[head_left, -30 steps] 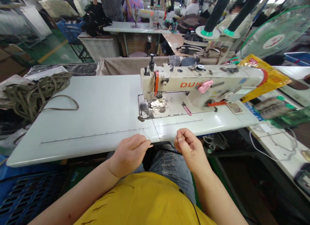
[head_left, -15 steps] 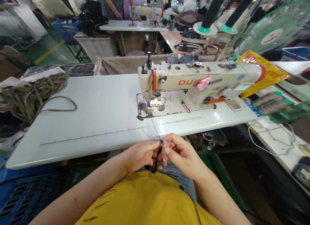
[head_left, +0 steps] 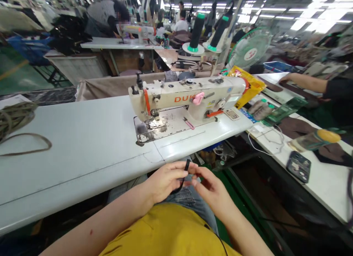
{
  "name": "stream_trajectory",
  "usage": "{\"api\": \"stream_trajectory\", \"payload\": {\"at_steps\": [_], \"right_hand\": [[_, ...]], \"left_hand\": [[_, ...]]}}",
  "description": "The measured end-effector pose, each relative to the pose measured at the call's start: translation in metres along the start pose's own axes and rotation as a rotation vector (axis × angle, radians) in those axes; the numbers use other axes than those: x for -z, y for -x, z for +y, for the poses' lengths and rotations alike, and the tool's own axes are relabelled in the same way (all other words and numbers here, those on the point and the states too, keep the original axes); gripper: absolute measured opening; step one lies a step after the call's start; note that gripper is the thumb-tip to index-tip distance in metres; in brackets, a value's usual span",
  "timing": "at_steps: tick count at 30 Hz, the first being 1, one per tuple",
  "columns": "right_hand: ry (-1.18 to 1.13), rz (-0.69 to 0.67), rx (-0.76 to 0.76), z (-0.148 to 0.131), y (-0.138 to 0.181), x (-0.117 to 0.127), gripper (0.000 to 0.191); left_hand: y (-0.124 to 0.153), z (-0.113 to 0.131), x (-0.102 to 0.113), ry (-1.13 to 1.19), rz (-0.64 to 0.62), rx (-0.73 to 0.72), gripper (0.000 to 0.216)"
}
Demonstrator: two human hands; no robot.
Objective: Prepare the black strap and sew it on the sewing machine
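One narrow black strip (head_left: 187,165) is in the left hand (head_left: 165,180), above the person's lap (head_left: 190,199), just off the near edge of the white table (head_left: 82,138). The left fingers pinch it against the thumb, its upper end standing above them and the rest curving down beneath. Close on the right is the right hand (head_left: 212,188), its fingers bent, tips at the left fingertips; whether they grip anything, I cannot tell. Dark thread (head_left: 159,151) runs from the sewing machine (head_left: 176,96) toward the table's near edge. Pink-handled snips (head_left: 189,123) lie right of the machine's needle end, and olive strap (head_left: 16,118) is heaped at the table's left.
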State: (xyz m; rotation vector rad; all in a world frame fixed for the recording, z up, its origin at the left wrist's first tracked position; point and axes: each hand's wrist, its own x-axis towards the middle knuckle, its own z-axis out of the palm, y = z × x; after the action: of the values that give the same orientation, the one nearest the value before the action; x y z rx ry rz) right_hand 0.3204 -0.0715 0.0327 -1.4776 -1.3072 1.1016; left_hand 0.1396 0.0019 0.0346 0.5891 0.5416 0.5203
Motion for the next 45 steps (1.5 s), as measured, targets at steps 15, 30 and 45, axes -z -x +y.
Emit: {"api": "stream_trajectory", "payload": {"at_steps": [15, 30, 45], "right_hand": [[-0.023, -0.21, -0.118, 0.008, 0.024, 0.017, 0.052], [-0.242, -0.188, -0.34, 0.027, 0.024, 0.038, 0.055], [-0.026, -0.021, -0.288, 0.05, -0.006, 0.047, 0.052]], "left_hand": [[0.053, 0.034, 0.021, 0.293, 0.511, -0.622, 0.01], [0.072, 0.045, 0.03, 0.536, 0.725, -0.723, 0.018], [0.058, 0.064, 0.068, 0.475, 0.84, -0.804, 0.021]]}}
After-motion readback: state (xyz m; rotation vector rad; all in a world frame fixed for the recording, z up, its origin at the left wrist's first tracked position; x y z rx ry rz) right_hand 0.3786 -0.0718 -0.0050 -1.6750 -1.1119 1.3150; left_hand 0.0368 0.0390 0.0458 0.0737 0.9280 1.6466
